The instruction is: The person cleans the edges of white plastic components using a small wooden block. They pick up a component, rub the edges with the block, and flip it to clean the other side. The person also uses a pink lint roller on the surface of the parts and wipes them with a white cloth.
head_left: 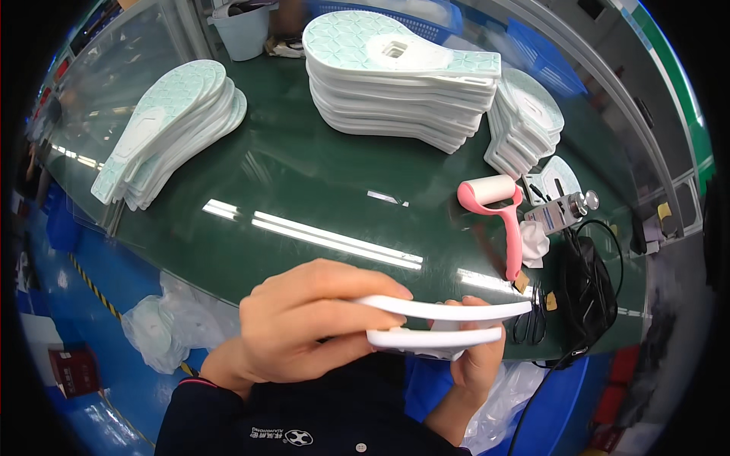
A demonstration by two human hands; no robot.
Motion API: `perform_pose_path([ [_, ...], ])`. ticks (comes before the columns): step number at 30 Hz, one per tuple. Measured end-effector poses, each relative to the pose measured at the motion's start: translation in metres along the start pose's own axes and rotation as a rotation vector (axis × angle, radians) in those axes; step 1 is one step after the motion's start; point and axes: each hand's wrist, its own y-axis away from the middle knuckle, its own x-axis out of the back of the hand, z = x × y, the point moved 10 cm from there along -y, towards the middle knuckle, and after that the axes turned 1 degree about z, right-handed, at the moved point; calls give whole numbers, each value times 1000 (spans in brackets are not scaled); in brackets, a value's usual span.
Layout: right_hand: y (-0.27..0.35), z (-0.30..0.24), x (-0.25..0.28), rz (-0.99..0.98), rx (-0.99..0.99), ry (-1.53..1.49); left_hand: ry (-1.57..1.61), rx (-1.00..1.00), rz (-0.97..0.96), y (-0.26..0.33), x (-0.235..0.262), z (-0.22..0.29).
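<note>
Two thin white curved plastic panels are held edge-on at the near edge of the table, an upper panel [456,308] and a lower panel [433,338], with a narrow gap between them. My left hand [304,323] grips their left ends, some fingers reaching in between. Around their right part closes my right hand [477,361], its fingers partly hidden behind the panels. The broad faces of both pieces are turned out of sight, so I cannot tell whether they are joined.
White paddle-shaped panels with pale green patterned faces form a tall stack [403,99], a left stack [167,129] and a right stack [525,121]. At right lie a pink lint roller [511,228], a metal-topped bottle [559,213], scissors [532,323] and a black bag [589,292].
</note>
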Motion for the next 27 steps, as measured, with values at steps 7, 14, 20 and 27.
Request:
perform_pose_path([
  [7,15,-44,-1,211,365,734,-69,-132,-47,3,-3,15],
  [14,27,-33,20,278,479,589,-28,-151,-177,4,-5,22],
  [20,14,-19,23,243,307,629,-75,-159,-269,7,-9,23],
  [27,-7,-8,44,140,-10,696,-147,-35,-14,13,10,12],
])
